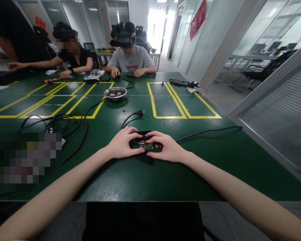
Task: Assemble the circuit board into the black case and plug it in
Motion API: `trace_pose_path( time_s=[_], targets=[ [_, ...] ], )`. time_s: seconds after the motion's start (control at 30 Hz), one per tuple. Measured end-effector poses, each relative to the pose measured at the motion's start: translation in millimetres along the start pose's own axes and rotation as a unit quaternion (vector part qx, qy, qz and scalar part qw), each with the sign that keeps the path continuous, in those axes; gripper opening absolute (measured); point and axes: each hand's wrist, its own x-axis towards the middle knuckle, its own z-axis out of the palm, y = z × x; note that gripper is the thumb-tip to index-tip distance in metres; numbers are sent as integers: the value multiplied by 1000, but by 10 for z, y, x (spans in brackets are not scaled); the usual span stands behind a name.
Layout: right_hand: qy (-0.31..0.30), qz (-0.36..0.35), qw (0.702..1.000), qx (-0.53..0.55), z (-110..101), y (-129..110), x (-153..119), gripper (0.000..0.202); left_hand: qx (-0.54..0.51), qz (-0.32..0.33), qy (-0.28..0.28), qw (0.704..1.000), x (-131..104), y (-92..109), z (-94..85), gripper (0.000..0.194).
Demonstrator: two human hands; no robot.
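Observation:
A small green circuit board (148, 146) with coil-like parts lies between my two hands, at or in a black plastic housing (144, 133). My left hand (123, 143) grips the board's left side, its thumb at the near edge and its fingers curled over the far side. From the right, my right hand (167, 147) closes on it in the same way, thumb near and index finger far. My fingers hide much of the housing. Below the thumbs, a flat black piece (145, 159) rests on the green table (140, 182).
Beyond my hands lie a black power plug (140, 112) on its cord and a steel bowl (115, 94) holding small metal parts. A black cable (208, 132) runs right; coiled cables (65, 122) lie left. Across the table, a person in a grey shirt (131, 62) works.

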Motion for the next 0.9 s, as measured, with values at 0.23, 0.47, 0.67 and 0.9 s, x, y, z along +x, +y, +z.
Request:
trace_pose_path(
  time_s=[0.23, 0.47, 0.67, 0.9],
  targets=[
    [20, -60, 995, -74, -6, 15, 17, 22, -41, -8, 3, 999, -36, -53, -21, 36],
    [20, -43, 997, -64, -43, 21, 22, 37, -47, -25, 1, 999, -37, -73, -52, 33],
    [44, -7, 997, -56, -58, 61, 30, 42, -25, -35, -13, 999, -31, -91, -58, 41],
    [65, 27, 994, -80, -77, 128, 34, 39, 3, -30, -6, 1000, -21, -137, -27, 53]
  ],
)
